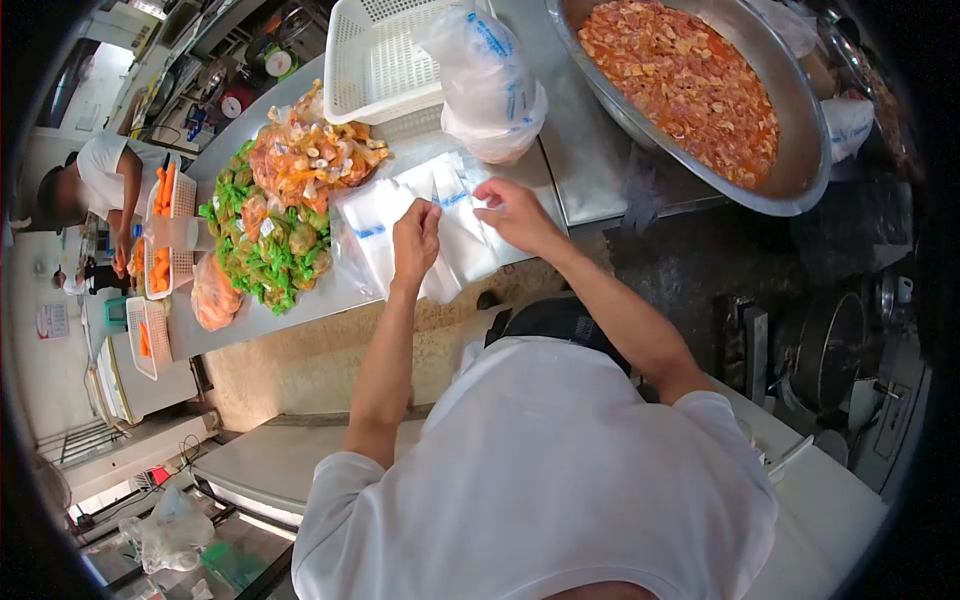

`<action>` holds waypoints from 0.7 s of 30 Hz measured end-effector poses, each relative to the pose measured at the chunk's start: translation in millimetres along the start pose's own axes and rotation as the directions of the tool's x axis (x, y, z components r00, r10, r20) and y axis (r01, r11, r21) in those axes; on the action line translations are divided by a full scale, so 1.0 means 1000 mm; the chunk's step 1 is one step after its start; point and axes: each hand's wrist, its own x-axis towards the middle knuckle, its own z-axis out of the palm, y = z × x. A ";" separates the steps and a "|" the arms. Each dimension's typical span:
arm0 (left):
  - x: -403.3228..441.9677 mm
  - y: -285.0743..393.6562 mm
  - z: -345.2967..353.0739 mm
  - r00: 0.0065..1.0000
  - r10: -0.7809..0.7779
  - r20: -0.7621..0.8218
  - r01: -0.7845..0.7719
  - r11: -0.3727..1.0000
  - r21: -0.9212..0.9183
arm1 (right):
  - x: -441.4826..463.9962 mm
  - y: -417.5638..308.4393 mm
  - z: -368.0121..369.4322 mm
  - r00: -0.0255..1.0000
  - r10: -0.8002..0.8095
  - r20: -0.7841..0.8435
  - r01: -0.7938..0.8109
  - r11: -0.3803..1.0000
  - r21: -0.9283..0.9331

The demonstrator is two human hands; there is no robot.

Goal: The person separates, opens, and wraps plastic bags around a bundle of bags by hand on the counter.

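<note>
A stack of white plastic bags with blue print (385, 250) lies on the metal table. Above the stack is my left hand (416, 238), its fingers curled together at the bags' upper part; whatever they pinch is too small to make out. My right hand (508, 212) is just to the right, thumb and forefinger apart, beside the blue print of a bag. Behind the hands stands a bulging clear bag with blue lettering (490, 90). Left of the stack are piled filled bags, some orange (310, 150) and some tied in green (265, 235).
A large metal bowl (805, 190) of red marinated meat (690, 85) is at the upper right. A white basket (375, 70) sits at the back of the metal table (270, 318). At the far left a co-worker (105, 175) bends over baskets of carrots (160, 215).
</note>
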 end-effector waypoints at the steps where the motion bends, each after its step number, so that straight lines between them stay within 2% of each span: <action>1: -0.002 0.014 -0.003 0.999 0.032 -0.001 -0.032 0.999 -0.014 | 0.000 -0.004 0.010 0.992 -0.107 -0.062 0.105 0.994 -0.035; 2: -0.003 0.028 -0.006 0.998 0.065 -0.004 -0.065 0.997 -0.029 | 0.000 -0.009 0.017 0.996 -0.068 -0.059 0.065 0.997 -0.048; 5: -0.004 0.062 -0.014 0.998 0.049 -0.031 -0.051 0.996 -0.068 | 0.013 -0.026 0.010 0.956 0.077 0.284 -0.033 0.987 -0.158; 6: -0.006 0.073 -0.021 0.997 -0.073 0.006 0.073 0.980 -0.187 | 0.012 -0.037 0.008 0.972 0.059 0.226 -0.036 0.994 -0.105; 8: -0.010 0.088 -0.030 0.948 -0.294 0.119 0.317 0.860 -0.401 | 0.011 -0.056 -0.002 0.966 0.062 0.251 -0.039 0.995 -0.095; 11: -0.010 0.086 -0.026 0.948 -0.223 0.228 0.319 0.703 -0.636 | 0.007 -0.062 -0.014 0.981 0.035 0.189 -0.023 0.998 -0.065; 12: -0.004 0.100 -0.033 0.940 -0.248 0.234 0.322 0.418 -0.850 | 0.006 -0.062 -0.020 0.989 0.020 0.147 -0.012 0.998 -0.056; 13: 0.000 0.124 -0.044 0.905 -0.353 0.238 0.321 0.198 -0.926 | 0.006 -0.059 -0.030 1.000 -0.010 -0.023 0.010 1.000 0.024; 14: 0.005 0.122 -0.057 0.941 -0.138 0.308 0.309 -0.014 -0.951 | 0.008 -0.056 -0.044 0.981 -0.029 -0.194 0.048 0.994 0.097; 15: 0.009 0.120 -0.070 0.945 0.091 0.314 0.326 -0.224 -0.918 | 0.012 -0.066 -0.066 0.963 -0.049 -0.266 0.059 0.998 0.027; 16: 0.010 0.136 -0.074 0.918 0.171 0.358 0.368 -0.031 -0.929 | 0.017 -0.087 -0.088 0.939 -0.073 -0.336 0.063 0.997 -0.040; 18: 0.008 0.185 -0.086 0.831 0.284 0.478 0.372 0.357 -0.857 | 0.025 -0.134 -0.119 0.895 -0.206 -0.396 0.306 0.929 0.208; 19: 0.017 0.197 -0.088 0.913 0.263 0.312 0.037 0.709 -0.704 | 0.022 -0.171 -0.131 0.879 -0.319 -0.356 0.422 0.866 0.267; 20: 0.033 0.210 -0.089 0.938 0.318 0.137 -0.257 0.904 -0.340 | 0.018 -0.202 -0.138 0.845 -0.428 -0.321 0.523 0.787 0.328; 21: 0.047 0.232 -0.096 0.859 0.512 -0.018 -0.508 0.847 -0.154 | 0.022 -0.218 -0.144 0.817 -0.539 -0.205 0.573 0.801 0.175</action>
